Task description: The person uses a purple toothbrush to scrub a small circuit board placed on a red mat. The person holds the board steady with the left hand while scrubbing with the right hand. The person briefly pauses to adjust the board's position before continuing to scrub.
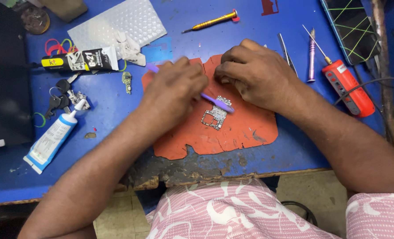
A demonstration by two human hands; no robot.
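Blue surface (117, 106), orange mat (245, 128) at middle; circuit board (214, 117) on mat; left hand (175, 95) grips purple brush (217, 102), bristles touching board; right hand (254, 73) clenched, resting on mat just above board.

On my blue table (117, 110) I see a white glue tube (51, 139), keys (57, 99), a yellow screwdriver (212, 21), tweezers (286, 53) and a red tool (347, 86).

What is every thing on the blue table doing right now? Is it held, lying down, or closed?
left hand: gripping the purple brush
purple brush: held, bristle end on the circuit board
circuit board: lying flat on the orange mat
right hand: resting on the orange mat
yellow screwdriver: lying untouched
white glue tube: lying, capped
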